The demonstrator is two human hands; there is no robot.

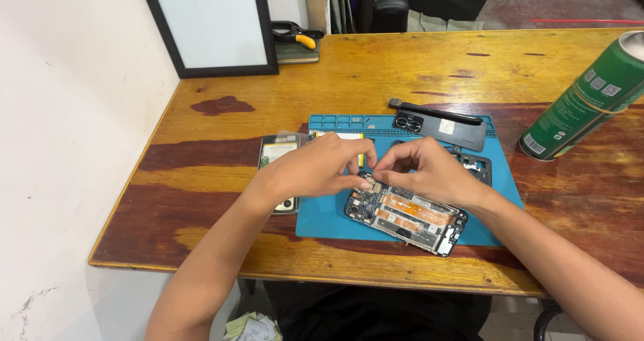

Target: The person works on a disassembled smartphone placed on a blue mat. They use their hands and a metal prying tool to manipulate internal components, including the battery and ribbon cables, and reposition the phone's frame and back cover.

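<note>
Several things are crowding the wooden table (376, 73) around the work: a green spray can (582, 99) is lying tilted at the far right, a black phone back cover (443, 128) is resting across the top of the blue work mat (322, 217), and a second phone (276, 154) with a clear film is sitting just off the mat's left edge, partly hidden under the left wrist. A dark-framed panel (208, 26) is leaning on the wall, with yellow-handled cutters (294, 34) beside it. An opened phone (406, 213), its boards and orange flex strips showing, is lying slantwise on the mat. Both hands are meeting over its upper corner. The left hand (315, 170) is pinching narrowly at a small part (370, 187) there; the right hand (429, 173) is curling its fingertips down against the same spot, touching the phone's edge.
</note>
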